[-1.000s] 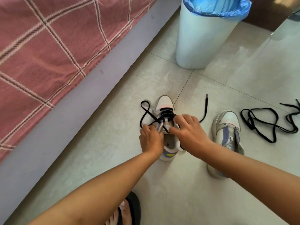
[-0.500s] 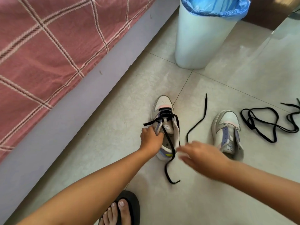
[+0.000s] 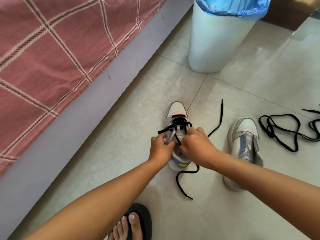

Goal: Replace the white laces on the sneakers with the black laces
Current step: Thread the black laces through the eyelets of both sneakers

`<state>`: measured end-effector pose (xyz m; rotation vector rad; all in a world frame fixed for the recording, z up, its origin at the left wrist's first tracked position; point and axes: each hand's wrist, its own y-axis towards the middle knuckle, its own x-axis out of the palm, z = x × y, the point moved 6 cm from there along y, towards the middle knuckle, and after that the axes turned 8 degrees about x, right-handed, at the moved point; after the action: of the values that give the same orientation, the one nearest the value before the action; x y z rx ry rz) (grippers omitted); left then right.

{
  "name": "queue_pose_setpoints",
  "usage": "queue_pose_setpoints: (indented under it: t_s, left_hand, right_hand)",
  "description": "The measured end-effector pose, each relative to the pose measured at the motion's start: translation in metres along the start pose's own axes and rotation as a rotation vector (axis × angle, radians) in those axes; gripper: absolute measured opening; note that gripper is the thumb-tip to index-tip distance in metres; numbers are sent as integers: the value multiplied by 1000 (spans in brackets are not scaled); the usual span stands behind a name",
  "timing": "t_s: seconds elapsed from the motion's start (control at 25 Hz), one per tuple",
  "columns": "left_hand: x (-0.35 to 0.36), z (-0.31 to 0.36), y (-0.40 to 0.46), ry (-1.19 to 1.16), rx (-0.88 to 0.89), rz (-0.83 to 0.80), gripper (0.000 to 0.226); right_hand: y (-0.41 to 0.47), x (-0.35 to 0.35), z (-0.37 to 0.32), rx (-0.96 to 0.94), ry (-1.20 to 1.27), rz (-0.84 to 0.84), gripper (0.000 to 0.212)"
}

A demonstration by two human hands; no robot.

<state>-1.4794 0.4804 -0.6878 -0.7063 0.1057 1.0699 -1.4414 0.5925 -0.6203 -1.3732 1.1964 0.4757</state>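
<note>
pale floor tiles (image 3: 121, 135) beside the bed (image 3: 52, 49) carry both sneakers: the left sneaker (image 3: 176, 118) is part-laced in black lace (image 3: 180, 184), left hand (image 3: 160, 149) and right hand (image 3: 197, 146) each in a pinching grip at its eyelets, while the right sneaker (image 3: 242, 135) sits bare beside the spare black lace (image 3: 284, 132).

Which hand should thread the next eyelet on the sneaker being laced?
Probably right. The right hand pinches the black lace over the sneaker opening, while the left hand grips the eyelet flap.

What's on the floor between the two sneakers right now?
In the head view, one end of the black lace lies on the tile between the laced sneaker and the bare sneaker; otherwise that stretch is bare floor.
</note>
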Motion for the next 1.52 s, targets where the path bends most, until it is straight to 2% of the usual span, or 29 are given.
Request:
queue_pose_setpoints:
  t_s: [0.16, 0.24, 0.32, 0.4, 0.48, 0.56, 0.64, 0.76, 0.92, 1.04, 1.12, 1.24, 1.32, 1.36, 1.44, 1.52]
  left_hand:
    - [3, -4, -4, -140, -109, 11, 41]
    - [3, -4, -3, -202, -184, -48, 40]
    - [0, -3, 3, -324, -282, -131, 26]
    - [-8, 1, 10, -459, -369, -149, 14]
    - [-14, 3, 20, -461, -399, -108, 21]
    - [-15, 9, 27, -445, -374, -52, 18]
    - [-17, 20, 34, -491, -309, -14, 12]
    - [-29, 39, 44, -493, -140, -63, 10]
    - [-48, 54, 43, -3, 122, -87, 6]
    - [-49, 53, 42, 159, 175, -19, 5]
    - [-50, 49, 45, 23, 95, -20, 8]
    - [-41, 48, 43, -428, -79, -185, 8]
    - [-36, 48, 41, -660, -126, -239, 16]
    - [-35, 46, 41, -696, -136, -232, 19]
    - [-35, 42, 39, -544, -133, -176, 22]
    - [-32, 33, 30, -221, -109, -142, 37]
  right_hand:
    - [-27, 1, 16, -62, 214, -259, 24]
    - [-27, 3, 23, -43, 288, -291, 30]
    - [-24, 10, 32, 24, 387, -278, 25]
    - [-22, 17, 36, 59, 455, -280, 22]
    - [-22, 23, 40, 57, 454, -285, 22]
    - [-22, 24, 43, 56, 473, -254, 21]
    - [-21, 23, 46, 82, 596, -249, 20]
    - [-23, 28, 50, 129, 756, -327, 17]
    - [-29, 33, 54, 113, 656, -371, 15]
    - [-30, 31, 52, 86, 597, -343, 16]
    - [-30, 30, 50, 75, 584, -328, 15]
    - [-30, 32, 50, 64, 559, -321, 16]
    - [-30, 33, 52, 71, 556, -319, 17]
    - [-30, 34, 53, 77, 563, -308, 17]
    - [-29, 32, 55, 98, 607, -267, 20]
    - [-30, 26, 56, 113, 667, -226, 23]
